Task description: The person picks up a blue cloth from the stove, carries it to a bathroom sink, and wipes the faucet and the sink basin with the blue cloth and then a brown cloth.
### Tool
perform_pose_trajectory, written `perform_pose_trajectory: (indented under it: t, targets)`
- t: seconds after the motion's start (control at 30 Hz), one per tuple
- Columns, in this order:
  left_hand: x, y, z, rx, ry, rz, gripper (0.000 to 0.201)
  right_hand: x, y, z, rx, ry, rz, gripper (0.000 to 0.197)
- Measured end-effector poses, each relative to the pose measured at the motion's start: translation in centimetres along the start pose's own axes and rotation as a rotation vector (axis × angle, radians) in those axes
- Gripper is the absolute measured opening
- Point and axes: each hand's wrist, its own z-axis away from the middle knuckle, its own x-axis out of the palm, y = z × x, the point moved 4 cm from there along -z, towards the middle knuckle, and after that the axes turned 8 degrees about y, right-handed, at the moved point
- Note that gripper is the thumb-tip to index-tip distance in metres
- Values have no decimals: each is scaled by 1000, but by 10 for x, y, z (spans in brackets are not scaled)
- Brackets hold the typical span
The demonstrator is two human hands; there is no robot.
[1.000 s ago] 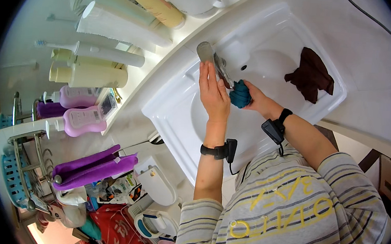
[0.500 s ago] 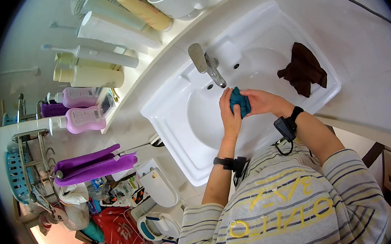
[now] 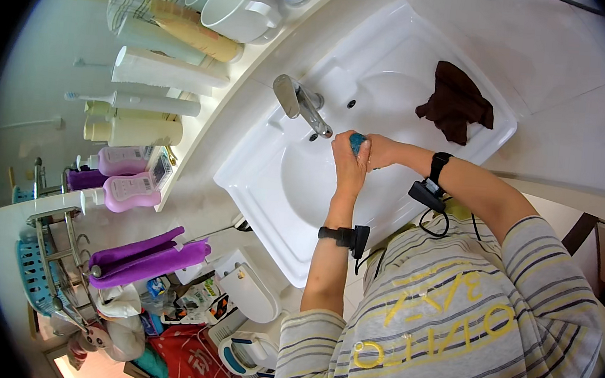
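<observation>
Over the white sink [image 3: 290,249], a small bunched teal cloth [image 3: 356,142] is squeezed between my two hands. My left hand [image 3: 348,165] wraps it from the left, just below the tip of the chrome faucet [image 3: 302,105]. Pressed against its right side is my right hand [image 3: 381,153], whose fingertips are partly hidden behind the left. Most of the cloth is covered by my fingers. A crumpled dark brown cloth [image 3: 457,103] lies on the sink's right side, apart from my hands.
Behind the sink runs a shelf with a white mug [image 3: 242,11], an electric toothbrush [image 3: 155,103] and pink pump bottles [image 3: 133,192]. A purple towel [image 3: 145,260] hangs on a rack at left. A toilet [image 3: 250,292] stands beyond the sink's left end.
My hands have closed tighter around the teal cloth, so less of it shows. They have come closer together. The whole view has shifted slightly; the brown cloth stays in place.
</observation>
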Motion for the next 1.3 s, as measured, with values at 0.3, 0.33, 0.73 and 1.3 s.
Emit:
perform_pose_trajectory:
  t: [0.3, 0.33, 0.73, 1.3]
  targets:
    - [25, -34, 5, -379, 64, -69, 26, 1, -14, 11, 78, 254, 576, 25]
    - [27, -34, 3, -376, 59, -65, 26, -1, -11, 12, 66, 299, 612, 27]
    - [31, -58, 26, -985, 15, 1071, 42, -35, 20, 44, 248, 166, -516, 95]
    - [126, 172, 98, -317, -1078, 683, 62, -44, 78, 334, 113, 586, -1013, 74]
